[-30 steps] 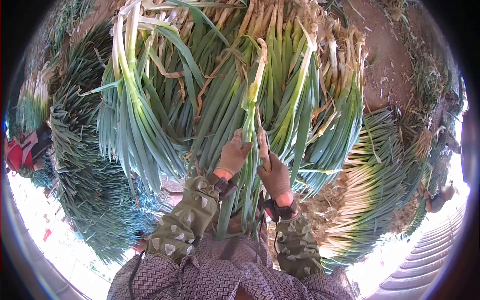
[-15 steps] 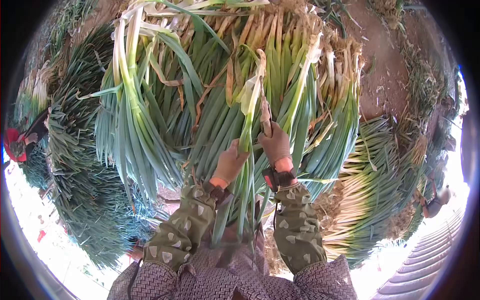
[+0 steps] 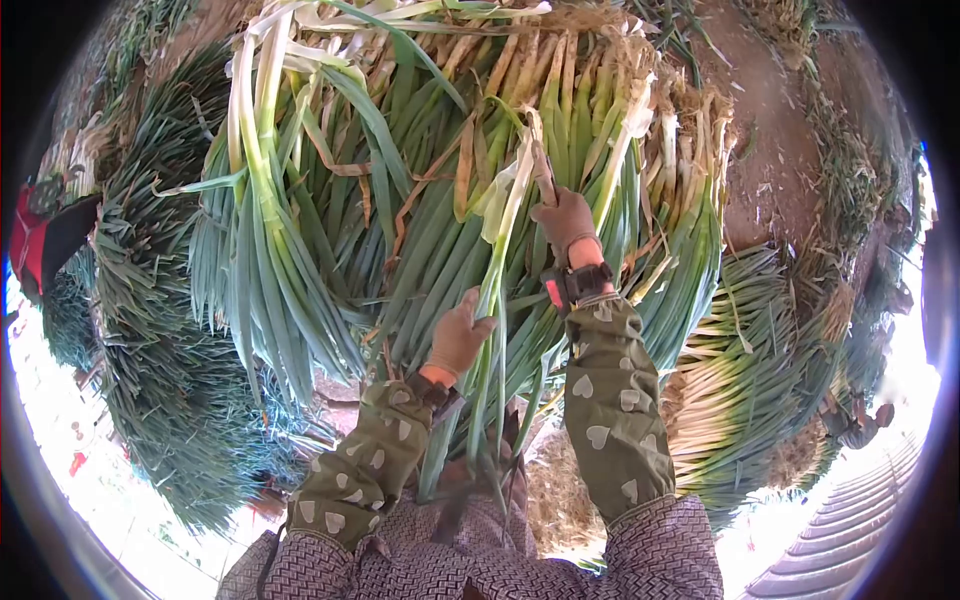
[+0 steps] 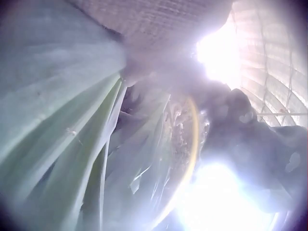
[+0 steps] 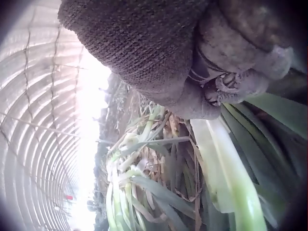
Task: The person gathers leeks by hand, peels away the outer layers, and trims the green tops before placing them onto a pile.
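Note:
A long green onion (image 3: 513,200) lies over the pile, its white root end pointing away from me. My gloved left hand (image 3: 460,338) grips it around the green leaves; in the left wrist view the leaves (image 4: 91,144) run out from under the glove. My gloved right hand (image 3: 568,228) holds a slim, knife-like tool (image 3: 543,172) with a wrapped handle, and its tip overlaps the onion's root end. In the right wrist view the curled fingers of the glove (image 5: 144,53) sit just above the pale stalk (image 5: 245,192), beside a loose peeled-back skin.
Beneath both hands spreads a large pile of green onions (image 3: 420,230). A pale-stemmed bunch (image 3: 262,170) lies across its left side. More onions are heaped at left (image 3: 170,340) and in a row at right (image 3: 740,400). Bare soil (image 3: 770,130) shows at far right. Another person (image 3: 40,240) is at the left edge.
My right hand has moved up and slightly right with the tool, toward the onion's root end. My left hand has slid down the leaves toward me. The onion's skin now hangs loose.

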Demonstrator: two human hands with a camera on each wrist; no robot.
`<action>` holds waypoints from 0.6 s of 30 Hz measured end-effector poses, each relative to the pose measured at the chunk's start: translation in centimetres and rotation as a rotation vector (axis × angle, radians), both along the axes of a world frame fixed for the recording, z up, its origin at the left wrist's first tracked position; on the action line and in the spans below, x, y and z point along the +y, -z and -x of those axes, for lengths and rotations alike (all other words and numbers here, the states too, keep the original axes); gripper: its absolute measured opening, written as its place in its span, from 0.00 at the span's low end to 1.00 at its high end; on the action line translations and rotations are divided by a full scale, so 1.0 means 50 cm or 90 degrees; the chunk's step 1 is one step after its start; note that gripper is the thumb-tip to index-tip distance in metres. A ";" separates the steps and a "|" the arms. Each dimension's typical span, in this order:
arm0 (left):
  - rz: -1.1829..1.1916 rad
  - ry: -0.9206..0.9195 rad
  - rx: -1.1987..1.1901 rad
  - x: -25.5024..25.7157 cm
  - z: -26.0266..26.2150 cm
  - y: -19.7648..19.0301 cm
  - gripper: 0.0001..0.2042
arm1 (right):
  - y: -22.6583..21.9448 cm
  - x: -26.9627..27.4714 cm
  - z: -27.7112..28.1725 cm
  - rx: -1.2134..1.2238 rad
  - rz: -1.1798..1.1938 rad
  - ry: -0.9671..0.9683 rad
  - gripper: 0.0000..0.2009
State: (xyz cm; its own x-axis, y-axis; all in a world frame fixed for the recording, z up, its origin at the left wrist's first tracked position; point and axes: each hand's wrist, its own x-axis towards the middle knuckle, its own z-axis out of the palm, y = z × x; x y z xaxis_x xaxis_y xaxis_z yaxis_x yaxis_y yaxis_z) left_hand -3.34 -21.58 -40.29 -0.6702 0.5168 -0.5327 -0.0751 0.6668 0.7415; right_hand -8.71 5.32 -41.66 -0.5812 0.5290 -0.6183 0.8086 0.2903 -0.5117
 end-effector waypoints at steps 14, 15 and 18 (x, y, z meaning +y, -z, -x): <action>0.010 -0.035 0.006 -0.035 0.028 0.011 0.26 | -0.128 -0.126 -0.179 -0.006 0.102 0.104 0.18; -0.010 -0.046 0.011 -0.043 0.021 0.025 0.26 | -0.140 -0.140 -0.191 -0.007 0.100 0.079 0.18; -0.013 -0.039 0.037 -0.040 0.035 -0.011 0.26 | -0.172 -0.181 -0.214 0.006 0.104 0.042 0.18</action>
State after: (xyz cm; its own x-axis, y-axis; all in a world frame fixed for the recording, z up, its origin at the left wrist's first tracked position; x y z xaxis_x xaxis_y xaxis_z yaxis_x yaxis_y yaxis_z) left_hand -5.10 -23.59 -39.75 -0.7305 0.4848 -0.4809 -0.0712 0.6464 0.7597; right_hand 2.00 -3.72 -33.04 -0.5541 0.4595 -0.6941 0.8185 0.1490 -0.5548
